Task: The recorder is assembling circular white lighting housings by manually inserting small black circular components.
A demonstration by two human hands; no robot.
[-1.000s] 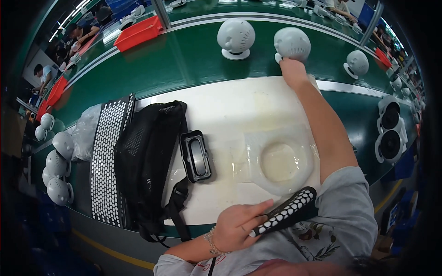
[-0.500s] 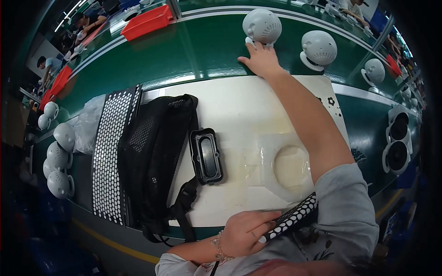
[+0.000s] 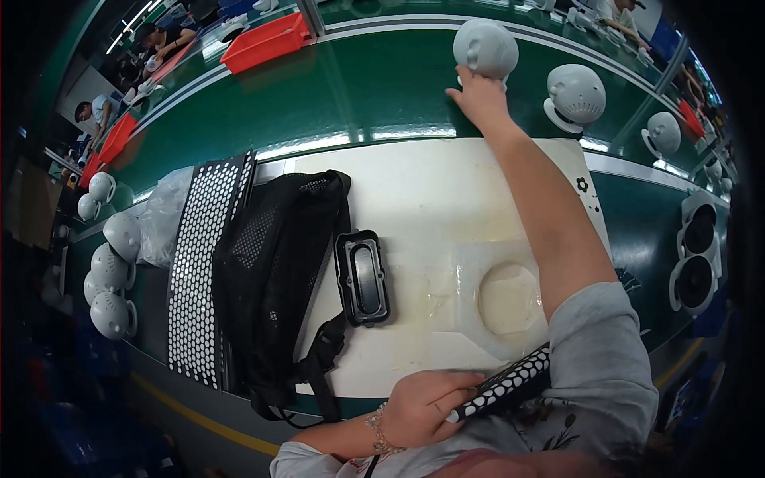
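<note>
My right hand [image 3: 483,97] stretches far forward over the green surface. Its fingers close at the foot of a white ball-shaped device [image 3: 486,46], with some fingertips hidden by it and the thumb sticking out left. Near my body, my left hand [image 3: 430,406] is curled over the end of a black strip with white dots [image 3: 510,381], which runs under my right upper arm. Between the hands lies a white board [image 3: 414,191], bearing a pale block with a round recess [image 3: 510,299] and a black oblong frame [image 3: 363,277].
Left on the board lies a black mesh bag [image 3: 279,263] with a buckle strap, beside a white-dotted black panel [image 3: 195,271] and a clear plastic bag [image 3: 165,219]. More white ball devices [image 3: 577,94] stand right and left. A red bin [image 3: 265,41] sits at the far side; people work beyond.
My right hand's fingers have drawn together at the white device, which has turned and moved slightly right. The whole view has shifted a little. My left hand stays on the dotted strip.
</note>
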